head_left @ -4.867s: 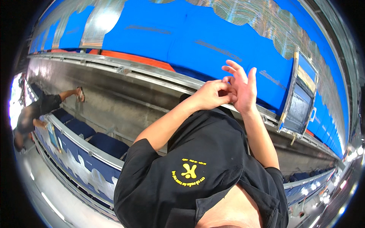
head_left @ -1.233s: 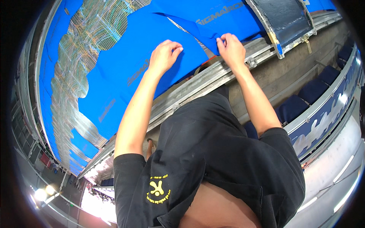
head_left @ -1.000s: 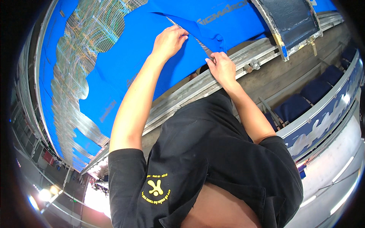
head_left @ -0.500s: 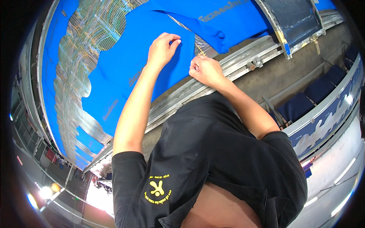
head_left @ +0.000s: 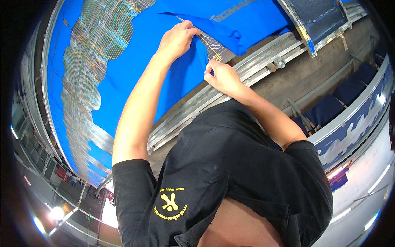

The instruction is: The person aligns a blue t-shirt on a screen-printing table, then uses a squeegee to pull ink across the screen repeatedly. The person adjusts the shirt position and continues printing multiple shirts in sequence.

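A blue fabric panel [head_left: 135,88] lies on the long printing table, and its right edge is lifted in a narrow fold between my hands. My left hand [head_left: 177,42] pinches that edge near its upper end, fingertips together. Lower down, close to the table's metal rail, my right hand [head_left: 223,78] pinches the same panel at its near corner. Just right of the fold, a strip of line-marked table surface [head_left: 212,47] shows. Beyond it is a second blue fabric piece [head_left: 234,31] with dark printed lettering and a rumpled, turned-over edge.
Metal rails [head_left: 263,59] run along the table's near edge, with a bolt-like fitting [head_left: 279,62] on them. A dark framed screen [head_left: 314,20] rests at the upper right. Behind me, another table holds dark blue pieces [head_left: 325,110]. Colourful line marks [head_left: 109,37] cover the table at left.
My left hand has moved up and slightly right onto the panel's edge, which is now raised and folded. My right hand stays near the corner. More of the marked strip shows.
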`<state>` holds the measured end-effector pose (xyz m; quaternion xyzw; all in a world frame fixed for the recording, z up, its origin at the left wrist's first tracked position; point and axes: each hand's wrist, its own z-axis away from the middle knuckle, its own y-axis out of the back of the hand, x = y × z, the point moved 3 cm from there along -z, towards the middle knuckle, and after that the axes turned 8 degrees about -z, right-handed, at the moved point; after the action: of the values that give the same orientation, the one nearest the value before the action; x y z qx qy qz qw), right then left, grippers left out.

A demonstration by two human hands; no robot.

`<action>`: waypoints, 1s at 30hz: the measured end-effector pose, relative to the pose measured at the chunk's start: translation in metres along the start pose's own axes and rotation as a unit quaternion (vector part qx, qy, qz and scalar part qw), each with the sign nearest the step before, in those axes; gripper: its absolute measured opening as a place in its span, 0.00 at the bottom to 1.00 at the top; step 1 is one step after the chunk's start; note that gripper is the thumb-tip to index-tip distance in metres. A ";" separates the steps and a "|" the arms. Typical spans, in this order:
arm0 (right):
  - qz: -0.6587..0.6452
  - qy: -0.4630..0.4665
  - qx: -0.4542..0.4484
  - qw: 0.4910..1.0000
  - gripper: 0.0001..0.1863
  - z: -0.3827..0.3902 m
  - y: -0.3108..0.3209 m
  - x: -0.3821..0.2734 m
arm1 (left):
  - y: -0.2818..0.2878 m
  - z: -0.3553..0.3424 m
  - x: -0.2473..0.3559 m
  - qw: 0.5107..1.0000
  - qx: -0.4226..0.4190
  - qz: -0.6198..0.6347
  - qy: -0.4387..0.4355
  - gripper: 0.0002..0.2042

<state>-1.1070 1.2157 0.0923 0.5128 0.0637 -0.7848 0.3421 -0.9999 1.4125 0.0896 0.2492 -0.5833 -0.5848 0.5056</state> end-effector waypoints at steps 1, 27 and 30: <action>-0.010 -0.027 -0.006 1.000 0.12 0.001 0.001 -0.002 | 0.000 -0.002 -0.001 1.000 -0.008 -0.005 0.002 0.12; -0.012 -0.006 0.122 0.992 0.13 0.022 0.012 0.009 | 0.013 -0.003 -0.011 0.992 -0.085 -0.015 -0.097 0.09; -0.010 0.005 0.122 0.992 0.12 0.024 0.009 0.005 | 0.014 -0.006 -0.005 0.993 -0.063 0.006 -0.103 0.10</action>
<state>-1.1205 1.1957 0.1014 0.5540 -0.0259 -0.7873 0.2692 -0.9888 1.4165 0.1001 0.1520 -0.5956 -0.6399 0.4611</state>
